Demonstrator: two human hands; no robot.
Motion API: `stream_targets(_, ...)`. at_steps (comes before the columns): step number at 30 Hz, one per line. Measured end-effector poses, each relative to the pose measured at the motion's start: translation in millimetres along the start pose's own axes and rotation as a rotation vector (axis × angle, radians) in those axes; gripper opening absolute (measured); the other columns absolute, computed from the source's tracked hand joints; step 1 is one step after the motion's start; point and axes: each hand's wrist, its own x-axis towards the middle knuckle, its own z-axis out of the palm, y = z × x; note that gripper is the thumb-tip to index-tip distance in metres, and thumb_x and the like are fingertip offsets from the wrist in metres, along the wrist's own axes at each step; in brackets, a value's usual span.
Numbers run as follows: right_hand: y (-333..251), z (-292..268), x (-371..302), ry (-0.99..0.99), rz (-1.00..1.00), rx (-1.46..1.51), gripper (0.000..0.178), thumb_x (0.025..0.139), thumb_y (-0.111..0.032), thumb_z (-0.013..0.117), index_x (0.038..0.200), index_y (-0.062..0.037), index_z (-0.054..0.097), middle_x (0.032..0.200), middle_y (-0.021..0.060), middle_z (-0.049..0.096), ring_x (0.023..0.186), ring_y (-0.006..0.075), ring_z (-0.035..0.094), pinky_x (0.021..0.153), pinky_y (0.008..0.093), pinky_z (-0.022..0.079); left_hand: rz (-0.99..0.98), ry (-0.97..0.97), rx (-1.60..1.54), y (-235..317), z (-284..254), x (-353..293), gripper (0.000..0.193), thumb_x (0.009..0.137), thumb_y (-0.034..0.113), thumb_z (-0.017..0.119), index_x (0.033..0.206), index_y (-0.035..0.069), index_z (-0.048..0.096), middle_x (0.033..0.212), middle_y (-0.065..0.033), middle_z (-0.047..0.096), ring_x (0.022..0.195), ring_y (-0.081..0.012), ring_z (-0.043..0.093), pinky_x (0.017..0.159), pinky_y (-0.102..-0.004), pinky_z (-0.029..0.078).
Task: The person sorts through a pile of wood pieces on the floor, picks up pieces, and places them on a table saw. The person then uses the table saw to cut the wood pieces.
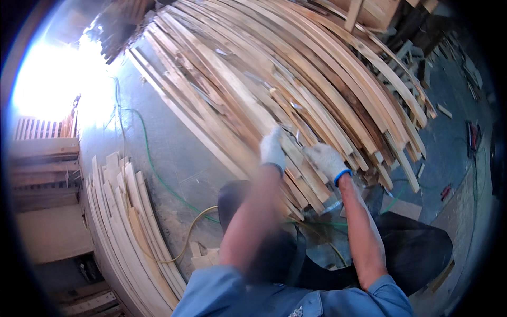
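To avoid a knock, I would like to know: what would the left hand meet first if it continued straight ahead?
Probably the long wooden strips just beyond the left hand; depth is unclear, so it might pass above them.

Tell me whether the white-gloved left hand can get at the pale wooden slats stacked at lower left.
Probably yes, with a leftward lean: between the left hand and those pale slats lie long tan planks, grey floor and a green hose, with nothing tall apparent.
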Motion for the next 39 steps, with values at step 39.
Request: stream_targets(39,66.0,35.9,7.5,0.835,-0.107,-0.339,0.034,0.095,-0.028,0.070,0.119,-0.0039,0.070,0.115,0.0223,0.072,0.111,0.0410,0.068,0.097,0.0531,0.051,0.151,-0.147,0.295,21.8,-13.7,-30.2,0.032,0.104,0.024,0.060,0.125,-0.001,0.063,0.109,-0.0153,0.071,0.097,-0.0291,0.071,0.088,-0.0432,0.059)
